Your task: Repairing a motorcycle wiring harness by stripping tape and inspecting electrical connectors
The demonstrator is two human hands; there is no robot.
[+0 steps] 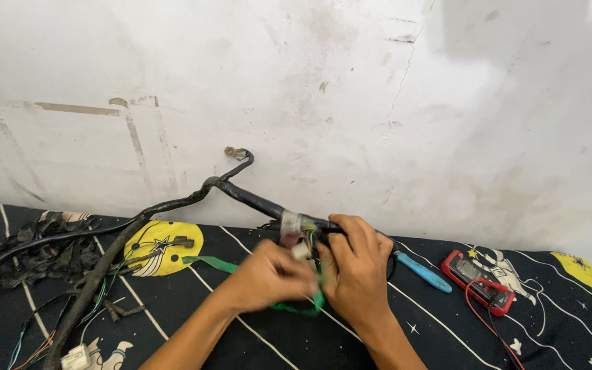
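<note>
Head: hands (310,277) on harness (241,195) (green tape (217,264))

Both forearms converge at centre, left hand (268,277) and right hand (356,268) touching, fingers (351,233) curled.

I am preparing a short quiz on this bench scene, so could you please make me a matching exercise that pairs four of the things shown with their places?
Things:
1. multimeter
2. blue-handled tool
3. wire harness
4. white connector

Places:
A. at the loose wire ends, bottom left of the cloth
B. held up between the left hand and right hand
C. farthest right, with a red lead trailing from it
D. flat on the cloth, between the right hand and the red meter

Pairs: 1-C, 2-D, 3-B, 4-A
</note>
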